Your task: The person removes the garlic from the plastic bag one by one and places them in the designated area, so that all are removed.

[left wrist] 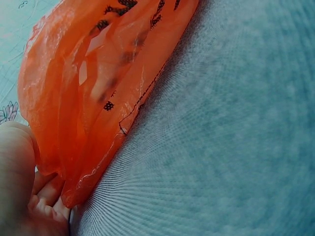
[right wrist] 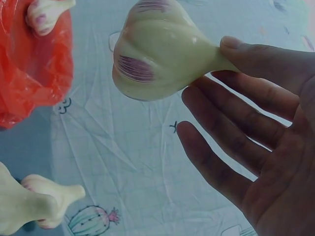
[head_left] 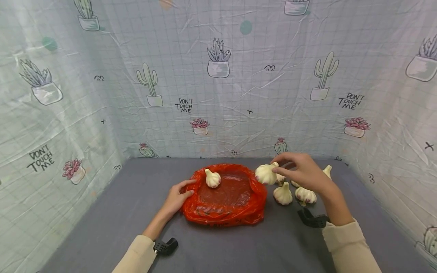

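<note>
A red plastic bag (head_left: 223, 220) lies spread open on the table, with one garlic bulb (head_left: 213, 179) inside toward its left. My left hand (head_left: 175, 199) holds the bag's left edge; in the left wrist view, the thumb (left wrist: 17, 167) is at the near side and the fingers pass partly behind the plastic. Just above the bag's right rim, my right hand (head_left: 304, 172) pinches another garlic bulb (head_left: 265, 174) by its stem. Seen from the right wrist, thumb and fingertips meet at the stem of this bulb (right wrist: 157, 54), and the other fingers spread out below.
Several garlic bulbs lie right of the bag, among them a near one (head_left: 283, 194) and one beside it (head_left: 305, 195). My right hand partly covers others. Behind the grey table (head_left: 143, 189) hangs a cactus-printed sheet (head_left: 239, 94), which also closes both sides.
</note>
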`<state>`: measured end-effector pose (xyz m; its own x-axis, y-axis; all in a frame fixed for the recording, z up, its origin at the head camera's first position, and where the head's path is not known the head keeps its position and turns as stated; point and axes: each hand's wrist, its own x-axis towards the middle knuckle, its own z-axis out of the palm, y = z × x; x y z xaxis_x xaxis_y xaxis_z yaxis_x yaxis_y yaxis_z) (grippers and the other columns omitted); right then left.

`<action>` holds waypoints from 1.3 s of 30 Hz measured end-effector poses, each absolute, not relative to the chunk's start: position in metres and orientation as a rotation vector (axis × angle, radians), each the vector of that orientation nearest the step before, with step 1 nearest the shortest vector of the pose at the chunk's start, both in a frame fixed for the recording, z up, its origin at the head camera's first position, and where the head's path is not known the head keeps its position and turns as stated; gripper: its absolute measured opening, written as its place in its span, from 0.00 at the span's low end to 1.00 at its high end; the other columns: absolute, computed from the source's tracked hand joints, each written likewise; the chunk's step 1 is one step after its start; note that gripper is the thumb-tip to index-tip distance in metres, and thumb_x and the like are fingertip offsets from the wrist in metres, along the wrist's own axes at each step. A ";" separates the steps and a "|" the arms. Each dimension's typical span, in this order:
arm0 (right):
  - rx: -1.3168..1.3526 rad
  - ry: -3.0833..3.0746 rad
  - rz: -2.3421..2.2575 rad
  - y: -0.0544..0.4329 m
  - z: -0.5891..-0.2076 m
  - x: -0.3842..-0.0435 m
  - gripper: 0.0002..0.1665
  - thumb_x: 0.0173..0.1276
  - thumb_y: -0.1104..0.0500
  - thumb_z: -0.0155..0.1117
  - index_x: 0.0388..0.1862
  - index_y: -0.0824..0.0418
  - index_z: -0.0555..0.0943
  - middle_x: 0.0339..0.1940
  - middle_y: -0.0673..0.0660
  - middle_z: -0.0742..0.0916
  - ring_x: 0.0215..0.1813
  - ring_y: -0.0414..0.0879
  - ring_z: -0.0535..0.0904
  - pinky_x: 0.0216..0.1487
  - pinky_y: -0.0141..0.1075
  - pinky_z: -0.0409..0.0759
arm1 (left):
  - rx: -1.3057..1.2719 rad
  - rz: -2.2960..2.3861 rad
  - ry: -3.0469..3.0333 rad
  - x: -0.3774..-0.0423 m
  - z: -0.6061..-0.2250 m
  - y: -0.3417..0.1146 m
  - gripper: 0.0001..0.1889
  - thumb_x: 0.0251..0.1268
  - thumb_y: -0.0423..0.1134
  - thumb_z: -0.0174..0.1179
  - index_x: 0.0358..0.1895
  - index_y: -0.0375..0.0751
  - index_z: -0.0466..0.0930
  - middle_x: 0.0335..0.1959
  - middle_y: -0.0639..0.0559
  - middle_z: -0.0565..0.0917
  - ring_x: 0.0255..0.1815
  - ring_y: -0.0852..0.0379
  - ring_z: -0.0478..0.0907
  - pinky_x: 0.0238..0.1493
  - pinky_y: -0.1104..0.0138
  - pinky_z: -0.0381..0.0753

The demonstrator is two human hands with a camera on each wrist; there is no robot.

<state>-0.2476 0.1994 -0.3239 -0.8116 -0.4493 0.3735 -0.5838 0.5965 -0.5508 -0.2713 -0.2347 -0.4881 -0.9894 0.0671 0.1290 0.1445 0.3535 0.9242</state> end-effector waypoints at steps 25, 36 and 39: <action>0.812 -2.632 1.000 0.221 -0.320 -0.250 0.10 0.74 0.52 0.68 0.50 0.50 0.88 0.45 0.49 0.91 0.47 0.39 0.86 0.51 0.39 0.85 | -0.177 -1.722 -2.525 -0.269 -0.491 -0.234 0.22 0.72 0.30 0.61 0.67 0.45 0.81 0.73 0.39 0.76 0.67 0.44 0.78 0.52 0.74 0.78; 0.761 -2.628 1.014 0.240 -0.319 -0.251 0.09 0.74 0.53 0.68 0.48 0.51 0.88 0.46 0.50 0.91 0.46 0.31 0.84 0.51 0.32 0.84 | -0.190 -1.710 -2.527 -0.273 -0.488 -0.232 0.23 0.71 0.30 0.61 0.67 0.46 0.81 0.75 0.39 0.73 0.69 0.43 0.76 0.53 0.74 0.78; 0.753 -2.633 1.001 0.245 -0.319 -0.251 0.09 0.74 0.53 0.68 0.49 0.50 0.88 0.46 0.50 0.91 0.46 0.30 0.83 0.51 0.34 0.84 | -0.193 -1.698 -2.531 -0.273 -0.488 -0.232 0.23 0.70 0.30 0.61 0.67 0.46 0.81 0.75 0.38 0.73 0.69 0.43 0.76 0.53 0.74 0.78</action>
